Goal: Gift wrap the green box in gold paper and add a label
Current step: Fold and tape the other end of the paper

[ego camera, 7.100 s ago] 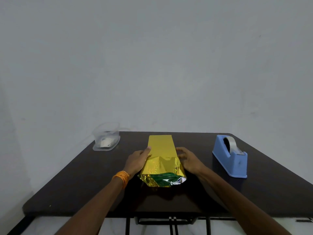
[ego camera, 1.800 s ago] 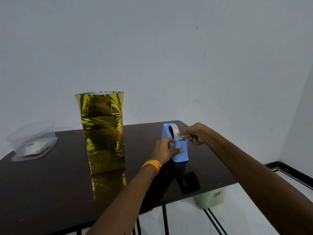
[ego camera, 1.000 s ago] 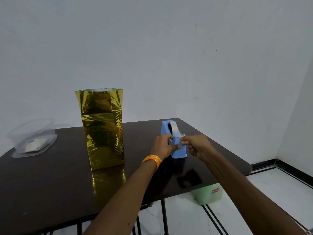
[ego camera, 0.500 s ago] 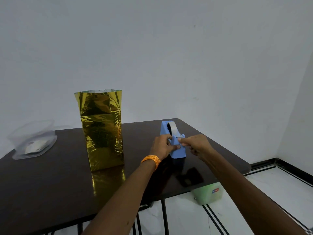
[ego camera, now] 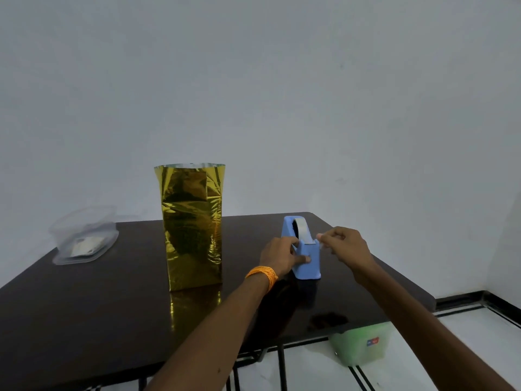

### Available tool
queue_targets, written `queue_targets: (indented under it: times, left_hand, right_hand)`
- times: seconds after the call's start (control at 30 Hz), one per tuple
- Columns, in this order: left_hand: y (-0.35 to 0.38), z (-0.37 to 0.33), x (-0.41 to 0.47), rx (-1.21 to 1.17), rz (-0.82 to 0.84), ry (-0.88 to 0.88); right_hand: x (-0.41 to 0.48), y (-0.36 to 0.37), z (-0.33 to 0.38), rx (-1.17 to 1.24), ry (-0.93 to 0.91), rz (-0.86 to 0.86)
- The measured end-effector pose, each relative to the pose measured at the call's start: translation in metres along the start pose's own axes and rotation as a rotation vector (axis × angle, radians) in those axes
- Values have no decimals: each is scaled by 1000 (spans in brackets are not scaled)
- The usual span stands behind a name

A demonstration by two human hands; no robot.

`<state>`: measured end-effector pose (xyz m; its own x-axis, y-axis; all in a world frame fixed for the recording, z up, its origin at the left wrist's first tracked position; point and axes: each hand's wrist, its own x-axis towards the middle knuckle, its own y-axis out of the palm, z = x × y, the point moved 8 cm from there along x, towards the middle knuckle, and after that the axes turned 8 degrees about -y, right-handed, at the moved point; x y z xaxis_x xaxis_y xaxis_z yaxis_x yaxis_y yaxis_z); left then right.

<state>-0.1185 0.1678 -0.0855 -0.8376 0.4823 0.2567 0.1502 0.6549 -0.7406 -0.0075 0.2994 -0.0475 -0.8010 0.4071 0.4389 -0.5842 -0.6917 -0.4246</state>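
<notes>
Two forearms visible, left forearm (ego camera: pixel 214 334) and right forearm (ego camera: pixel 417 320), both bare along whole visible length. Left wrist wears orange thread band (ego camera: pixel 262 275): many thin strands wound side by side, slightly uneven, bright in dim light. Band sits just behind left hand (ego camera: pixel 282 253). Right hand (ego camera: pixel 348 246) and wrist bare. Left thumbnail pale, short.

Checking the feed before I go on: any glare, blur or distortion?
Head view: dim, even light; the gold wrap glares and mirrors on the glossy table; the clear tape at the right hand barely shows; the tub at left looks hazy.
</notes>
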Motion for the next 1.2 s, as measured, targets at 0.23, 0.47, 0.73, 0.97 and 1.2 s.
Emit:
queue_targets:
  times: [0.23,0.47,0.73,0.97,1.2]
  left_hand:
    - [-14,3,-12,27,-34,8]
    - [-19,7,-23,39,-78,13]
    - [-141,-23,-54,170,-439,182]
    - [-277,-36,-101,183,-771,322]
    - [-338,51,-97,-126,-809,-5]
  right_hand:
    - [-2,14,16,138,1,19]
    - [6,24,42,265,-6,36]
    - [23,57,99,450,-62,35]
    - [26,129,167,547,-244,198]
    - [27,164,199,399,-357,269]
